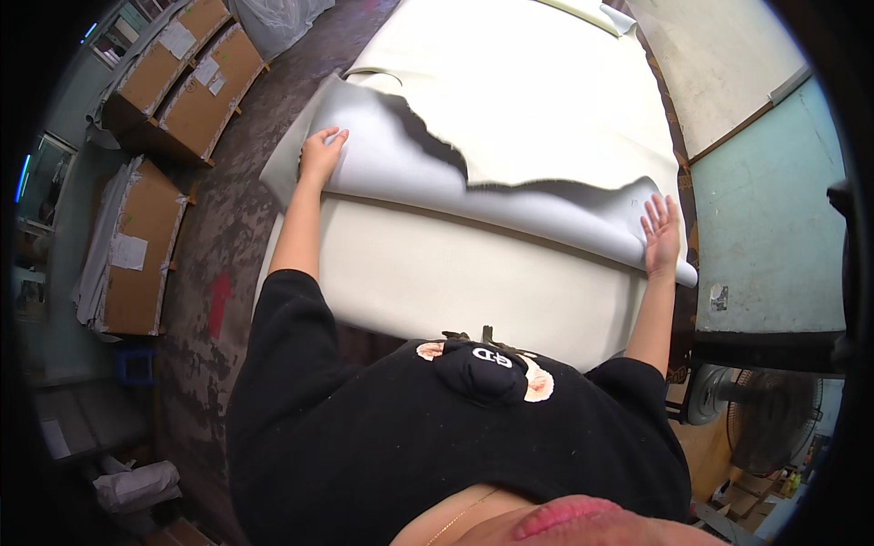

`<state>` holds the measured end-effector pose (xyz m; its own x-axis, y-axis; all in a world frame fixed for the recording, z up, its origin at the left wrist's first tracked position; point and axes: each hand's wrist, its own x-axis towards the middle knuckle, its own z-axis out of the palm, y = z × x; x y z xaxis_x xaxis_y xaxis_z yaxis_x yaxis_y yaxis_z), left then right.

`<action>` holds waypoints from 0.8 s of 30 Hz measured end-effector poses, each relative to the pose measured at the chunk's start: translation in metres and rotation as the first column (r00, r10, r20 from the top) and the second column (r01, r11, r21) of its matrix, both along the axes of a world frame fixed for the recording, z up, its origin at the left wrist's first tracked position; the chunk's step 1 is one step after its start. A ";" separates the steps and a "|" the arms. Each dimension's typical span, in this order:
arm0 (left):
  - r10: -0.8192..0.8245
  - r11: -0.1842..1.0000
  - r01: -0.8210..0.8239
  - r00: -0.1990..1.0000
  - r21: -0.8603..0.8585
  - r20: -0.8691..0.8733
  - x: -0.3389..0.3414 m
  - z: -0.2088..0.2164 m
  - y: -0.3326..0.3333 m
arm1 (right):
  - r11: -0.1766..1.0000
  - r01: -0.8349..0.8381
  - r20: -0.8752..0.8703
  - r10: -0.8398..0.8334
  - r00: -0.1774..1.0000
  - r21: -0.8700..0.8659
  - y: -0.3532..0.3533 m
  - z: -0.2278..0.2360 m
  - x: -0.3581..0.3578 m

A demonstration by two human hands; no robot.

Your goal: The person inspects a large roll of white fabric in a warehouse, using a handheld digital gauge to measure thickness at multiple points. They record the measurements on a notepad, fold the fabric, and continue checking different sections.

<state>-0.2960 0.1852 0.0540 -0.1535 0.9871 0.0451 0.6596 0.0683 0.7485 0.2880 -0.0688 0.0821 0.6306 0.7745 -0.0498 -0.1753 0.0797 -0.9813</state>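
Note:
A wide off-white sheet [510, 100], smooth like coated fabric or leather, covers a long table in front of me. Its near part is turned back into a loose fold with a grey-white underside [410, 168] and a wavy, ragged edge. My left hand [320, 156] rests on the fold's left end, fingers bent and thumb apart; some fingertips are hidden. At the right end my right hand [662, 238] lies against the fold, fingers spread and palm partly showing. Between the fold and my body lies a flat cream surface [455, 268].
Large brown boards with white papers [146, 241] lean along the left wall. A red arrow [218, 305] marks the worn floor. Close on the right are a pale blue panel [774, 209] and a standing fan [774, 419]. A blue stool [137, 366] stands lower left.

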 end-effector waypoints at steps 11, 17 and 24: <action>0.210 0.898 -0.172 0.976 0.405 -0.052 -0.007 -0.061 -0.096 | 0.813 -0.145 0.818 0.574 0.033 -0.564 -0.021 -0.022 -0.132; 0.752 0.622 -0.728 0.658 0.288 0.038 -0.077 -0.110 -0.097 | 0.831 0.041 0.802 0.546 -0.241 -0.554 0.036 -0.046 -0.180; 0.251 0.663 -0.665 0.631 0.344 0.734 -0.143 -0.061 -0.048 | 0.793 -0.046 0.793 0.609 0.034 -0.607 0.053 -0.043 -0.181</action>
<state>-0.4392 0.1372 -0.0074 -0.7710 0.5842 0.2537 0.0714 -0.3166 0.9459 0.1074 -0.0156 0.0390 0.0352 0.9990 0.0266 0.9701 -0.0278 -0.2412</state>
